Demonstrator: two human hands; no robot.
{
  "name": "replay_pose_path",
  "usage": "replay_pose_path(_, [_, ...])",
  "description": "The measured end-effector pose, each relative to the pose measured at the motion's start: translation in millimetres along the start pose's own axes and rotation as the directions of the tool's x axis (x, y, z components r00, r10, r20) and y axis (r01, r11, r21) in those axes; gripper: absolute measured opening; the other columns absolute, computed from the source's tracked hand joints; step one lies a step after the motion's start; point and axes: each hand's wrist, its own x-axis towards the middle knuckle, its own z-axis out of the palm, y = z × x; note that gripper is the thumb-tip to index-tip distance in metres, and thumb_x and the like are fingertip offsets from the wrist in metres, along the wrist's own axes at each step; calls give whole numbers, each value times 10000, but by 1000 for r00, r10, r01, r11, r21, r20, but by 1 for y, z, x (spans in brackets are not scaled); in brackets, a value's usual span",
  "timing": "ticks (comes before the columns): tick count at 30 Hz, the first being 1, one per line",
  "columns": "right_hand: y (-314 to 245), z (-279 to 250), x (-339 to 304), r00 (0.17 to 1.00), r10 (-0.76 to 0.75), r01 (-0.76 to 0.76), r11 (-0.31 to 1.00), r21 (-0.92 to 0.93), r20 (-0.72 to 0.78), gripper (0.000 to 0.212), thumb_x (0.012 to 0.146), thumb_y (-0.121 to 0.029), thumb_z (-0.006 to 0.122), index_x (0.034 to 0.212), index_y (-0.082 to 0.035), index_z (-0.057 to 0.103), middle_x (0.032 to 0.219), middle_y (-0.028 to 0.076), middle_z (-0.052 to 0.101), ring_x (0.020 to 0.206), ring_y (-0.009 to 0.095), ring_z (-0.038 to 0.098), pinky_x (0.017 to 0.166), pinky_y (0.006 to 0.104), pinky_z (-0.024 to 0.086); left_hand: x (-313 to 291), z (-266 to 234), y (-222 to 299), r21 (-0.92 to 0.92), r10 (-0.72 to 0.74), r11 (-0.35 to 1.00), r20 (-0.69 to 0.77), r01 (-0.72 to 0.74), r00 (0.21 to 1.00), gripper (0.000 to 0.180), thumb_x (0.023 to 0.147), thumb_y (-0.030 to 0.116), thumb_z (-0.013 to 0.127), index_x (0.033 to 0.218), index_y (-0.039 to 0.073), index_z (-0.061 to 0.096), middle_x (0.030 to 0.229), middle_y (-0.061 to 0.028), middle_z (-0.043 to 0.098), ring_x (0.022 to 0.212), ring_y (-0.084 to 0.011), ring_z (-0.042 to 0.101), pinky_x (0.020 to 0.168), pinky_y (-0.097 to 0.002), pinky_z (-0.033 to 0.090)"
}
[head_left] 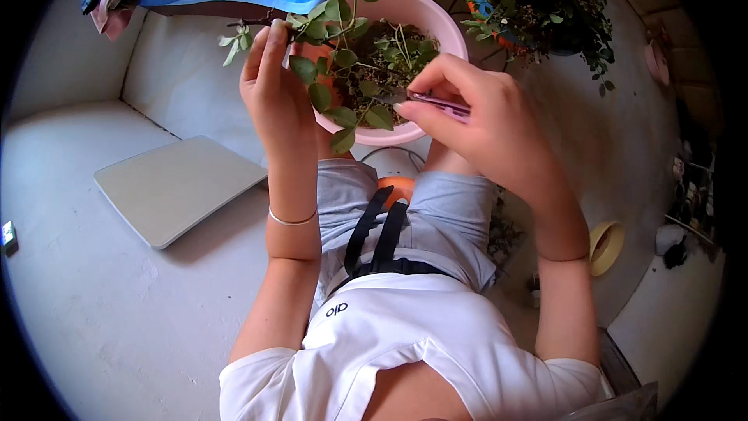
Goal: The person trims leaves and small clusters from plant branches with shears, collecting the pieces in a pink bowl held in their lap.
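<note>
We see a pale floor [117, 320] bearing a flat grey board [178, 187]; before the knees stands a pink pot [421, 15] holding a leafy plant [343, 54]. Our left hand [273, 93], fingers together, grips a leafy stem [308, 27]; our right hand [475, 121] pinches small purple scissors [440, 103] over the pot's near rim

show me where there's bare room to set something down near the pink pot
Bare floor lies left of the left hand, around the flat grey board. The pink pot, leafy stems and right hand crowd the middle.
</note>
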Motion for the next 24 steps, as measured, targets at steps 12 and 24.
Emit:
replay_pose_path(12, [11, 28, 17, 962, -189, 153, 971, -185, -197, 215, 763, -204, 684, 786, -37, 551, 617, 104, 619, 567, 258, 623, 547, 352, 476, -13, 16, 3, 96, 157, 983, -1, -156, 988, 89, 857, 8, 569, 773, -24, 563, 762, 13, 462, 710, -53, 421, 656, -185, 334])
replay_pose_path(24, [8, 27, 15, 969, -160, 111, 962, -251, -186, 206, 774, -212, 671, 800, -44, 556, 608, 101, 614, 569, 261, 623, 546, 357, 480, -16, 18, 4, 140, 206, 969, -12, -203, 978, 92, 853, 11, 575, 775, -37, 568, 763, 3, 469, 709, -62, 411, 651, -189, 322])
